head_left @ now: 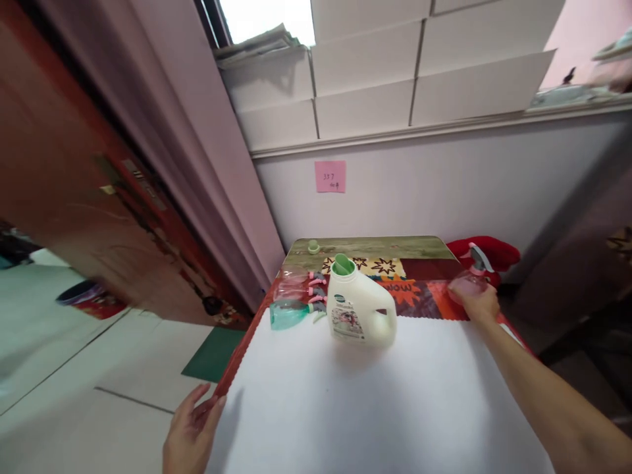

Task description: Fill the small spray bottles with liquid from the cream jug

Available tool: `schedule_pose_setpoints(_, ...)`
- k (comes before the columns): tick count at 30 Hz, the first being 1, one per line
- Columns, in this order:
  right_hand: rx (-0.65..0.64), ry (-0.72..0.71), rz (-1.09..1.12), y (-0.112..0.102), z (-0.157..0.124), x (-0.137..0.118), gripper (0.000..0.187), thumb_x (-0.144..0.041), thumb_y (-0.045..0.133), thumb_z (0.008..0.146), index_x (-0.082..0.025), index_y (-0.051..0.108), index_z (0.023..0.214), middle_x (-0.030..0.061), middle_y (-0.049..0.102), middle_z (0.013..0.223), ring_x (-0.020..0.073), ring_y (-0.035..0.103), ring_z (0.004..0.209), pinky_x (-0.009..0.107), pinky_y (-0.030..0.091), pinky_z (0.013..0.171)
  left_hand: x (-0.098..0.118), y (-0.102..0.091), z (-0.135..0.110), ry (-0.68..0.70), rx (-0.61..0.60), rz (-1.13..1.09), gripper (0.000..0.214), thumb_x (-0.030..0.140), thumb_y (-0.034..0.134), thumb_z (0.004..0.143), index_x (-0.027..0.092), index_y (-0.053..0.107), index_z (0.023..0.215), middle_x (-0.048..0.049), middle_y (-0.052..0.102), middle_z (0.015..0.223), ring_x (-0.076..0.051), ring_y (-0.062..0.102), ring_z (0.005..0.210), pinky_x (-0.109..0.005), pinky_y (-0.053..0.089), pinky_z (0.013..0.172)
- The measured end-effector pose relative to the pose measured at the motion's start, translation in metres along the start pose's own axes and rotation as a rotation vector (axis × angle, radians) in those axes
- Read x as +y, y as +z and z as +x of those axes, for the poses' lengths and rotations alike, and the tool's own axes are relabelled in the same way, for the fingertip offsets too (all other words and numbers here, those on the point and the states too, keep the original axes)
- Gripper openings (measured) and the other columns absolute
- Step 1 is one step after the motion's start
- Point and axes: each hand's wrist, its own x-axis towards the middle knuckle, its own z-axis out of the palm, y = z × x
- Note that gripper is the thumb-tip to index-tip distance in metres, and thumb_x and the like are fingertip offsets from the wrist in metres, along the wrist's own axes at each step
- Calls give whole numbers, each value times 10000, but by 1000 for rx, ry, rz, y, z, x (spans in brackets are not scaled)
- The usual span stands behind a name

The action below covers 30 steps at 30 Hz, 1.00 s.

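Four spray bottles (472,280): three at nine o'clock from one jug (360,309), one at three; one cap (313,247); one note (330,177).

- The window (269,16) glares pure white — its detail is gone.
- Soft shadows lie on the bright mat (375,415), below the jug (363,296) and beside the left hand (190,428).
- The right edge is dim.
- Wide-angle distortion stretches the door (64,164).
- The label's (347,322) small print blurs.
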Motion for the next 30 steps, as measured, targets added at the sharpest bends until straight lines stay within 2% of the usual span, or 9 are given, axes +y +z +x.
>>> schedule_pose_setpoints(3,29,131,-19,-9,-10,-9,1046,-577,850,506,-103,536,1385,360,609,1315,527,609,1181,562,466,898,14,11,-8,87,-32,-36,719,696,783,545,208,669,1060,-124,684,1202,-320,721,965,-454,591,899)
schedule_pose_setpoints(7,-3,-42,60,-49,-51,-43,1056,-586,849,503,-169,503,1410,285,630,1309,509,598,1183,576,465,945,47,32,-21,188,-189,-71,638,644,762,669,203,675,1122,-119,711,1175,-294,716,986,-450,561,950)
schedule_pose_setpoints(11,-102,-236,230,-104,-126,-90,1080,-600,833,497,-178,450,1414,251,600,1337,450,599,1183,520,484,961,96,54,-40,254,-376,-165,597,553,748,768,199,650,1239,-94,751,1007,-290,715,1014,-438,549,956)
schedule_pose_setpoints(14,-463,-285,498,-130,-191,-114,1027,-594,842,532,-209,463,1405,192,625,1328,406,603,1203,472,493,979,142,74,-59,320,-604,-288,465,503,736,816,205,680,1168,-114,737,1145,-273,716,1008,-434,544,961)
schedule_pose_setpoints(17,-881,-112,792,-136,-251,-128,995,-689,810,543,-222,534,1377,174,648,1315,393,623,1175,450,515,933,182,95,-79,333,-899,-419,411,476,704,866,196,699,1167,-131,728,1197,-290,690,1107,-447,509,1019)
schedule_pose_setpoints(20,-1245,51,950,-131,-298,-136,989,-699,839,472,-204,615,1299,158,680,1250,355,660,1055,432,518,894,205,110,-95,348,-1183,-562,443,488,684,884,180,716,1201,-152,706,1266,-317,643,1204,-464,454,1079)
schedule_pose_setpoints(25,-1549,261,1082,-123,-347,-144,915,-748,803,448,-186,677,1159,135,730,1026,306,674,909,387,510,806,208,108,-112,215,-1541,-711,404,422,693,889,166,726,1200,-174,740,1177,-345,687,1129,-455,525,962)
schedule_pose_setpoints(28,-1734,335,1074,-117,-364,-142,945,-843,731,429,-165,686,1086,143,729,949,297,679,844,363,497,751,202,99,-120,167,-1609,-752,347,397,682,893,152,748,1130,-177,760,1102,-321,721,1039,-401,555,876)
schedule_pose_setpoints(30,-1788,378,1063,-112,-373,-136,981,-931,653,429,-162,678,1037,135,721,911,260,671,744,348,485,711,195,97,-125,137,-1617,-819,363,435,696,872,145,758,1082,-171,769,1055,-309,729,997,-394,557,856)
